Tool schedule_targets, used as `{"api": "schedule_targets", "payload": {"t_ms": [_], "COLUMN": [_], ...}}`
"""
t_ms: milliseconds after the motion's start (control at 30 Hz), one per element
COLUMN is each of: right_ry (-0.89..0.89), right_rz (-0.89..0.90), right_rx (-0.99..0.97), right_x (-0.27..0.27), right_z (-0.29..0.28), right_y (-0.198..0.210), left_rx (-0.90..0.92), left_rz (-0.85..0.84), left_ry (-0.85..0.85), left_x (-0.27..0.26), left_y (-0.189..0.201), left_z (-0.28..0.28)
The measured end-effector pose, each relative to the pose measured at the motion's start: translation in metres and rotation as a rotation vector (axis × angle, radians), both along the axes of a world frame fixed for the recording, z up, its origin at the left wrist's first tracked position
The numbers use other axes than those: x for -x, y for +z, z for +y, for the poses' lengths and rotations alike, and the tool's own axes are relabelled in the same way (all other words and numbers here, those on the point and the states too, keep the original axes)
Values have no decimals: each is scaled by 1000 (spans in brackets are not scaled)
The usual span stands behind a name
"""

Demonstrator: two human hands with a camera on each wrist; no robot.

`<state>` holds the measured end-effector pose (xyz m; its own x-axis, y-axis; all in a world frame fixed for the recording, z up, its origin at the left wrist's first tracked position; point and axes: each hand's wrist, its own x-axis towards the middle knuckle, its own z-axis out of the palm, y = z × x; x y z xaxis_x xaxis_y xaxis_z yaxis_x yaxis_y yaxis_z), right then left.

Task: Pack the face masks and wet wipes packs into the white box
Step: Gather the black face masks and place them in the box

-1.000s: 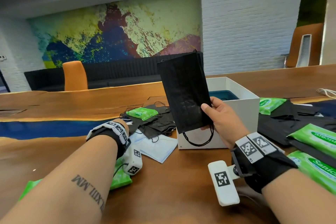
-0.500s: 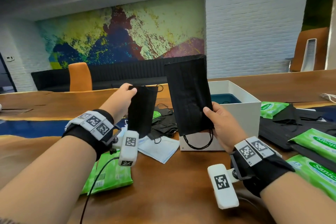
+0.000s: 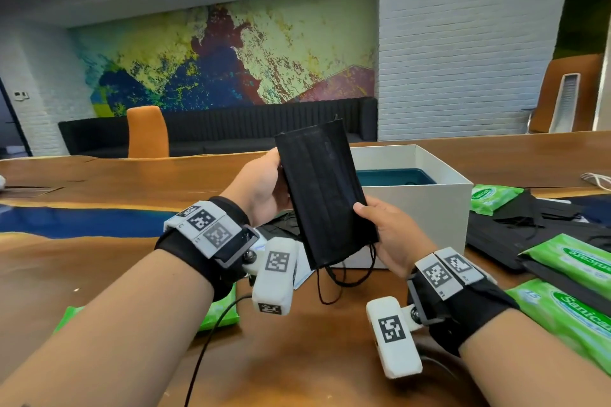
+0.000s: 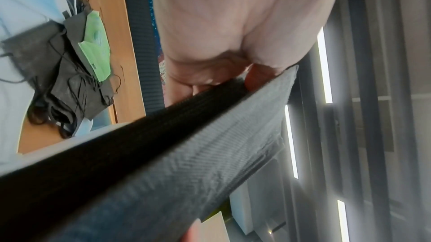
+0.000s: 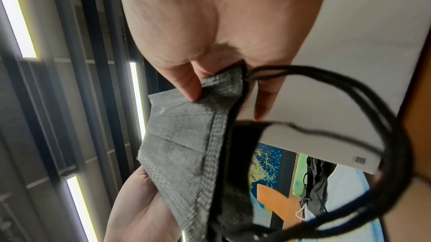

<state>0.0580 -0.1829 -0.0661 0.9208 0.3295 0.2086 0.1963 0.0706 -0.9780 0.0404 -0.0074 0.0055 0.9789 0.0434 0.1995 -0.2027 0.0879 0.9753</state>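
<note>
Both hands hold a stack of black masks (image 3: 325, 195) upright in the air, in front of the white box (image 3: 426, 208) that stands on the wooden surface (image 3: 297, 357). The left hand (image 3: 261, 187) grips the stack's upper left edge with curled fingers, and the right hand (image 3: 393, 235) pinches its lower right edge between thumb and fingers, the ear loops (image 3: 340, 277) dangling below. More black masks (image 3: 529, 228) and green wipes packs (image 3: 575, 261) lie on the surface right of the box.
</note>
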Motion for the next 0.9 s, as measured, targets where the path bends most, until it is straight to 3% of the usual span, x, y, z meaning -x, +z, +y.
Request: {"api": "schedule_targets", "payload": {"t_ms": [333,533,667,800,900], "right_ry": [92,52,75,154,186], "right_rz": [67,62,49,49,78], "right_rx": [14,76,146,241,264], "right_x": [-3,-10,-12,-9,-9], "right_z": [3,1,2,3,3], "right_y": [-7,-13,-16,-17,-17], "left_rx": [196,252,127,-158,-235], "left_rz": [16,18,19,-13,5], "left_ry": [-5,2,-49,29,11], "left_x": [4,9,9,9,11], "left_y": [-6,-12,-14,-22,-26], "left_z": [6,4,4,7,4]}}
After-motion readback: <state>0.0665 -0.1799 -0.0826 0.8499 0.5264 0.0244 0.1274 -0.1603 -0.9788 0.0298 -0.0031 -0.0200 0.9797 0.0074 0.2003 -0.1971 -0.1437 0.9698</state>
